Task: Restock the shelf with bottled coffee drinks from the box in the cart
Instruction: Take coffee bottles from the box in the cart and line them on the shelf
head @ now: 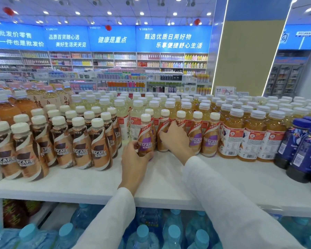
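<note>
Purple-labelled coffee bottle (145,141) is standing upright mid-shelf, set back from the front edge of the white shelf (162,180), and my left hand (136,159) is wrapping its fingers round the lower body. My right hand (176,139) is curling round the neighbouring coffee bottle (163,125) in the same row. That row is running right toward the amber tea bottles (248,137), and brown-labelled coffee bottles (79,146) are crowding the shelf's left end.
</note>
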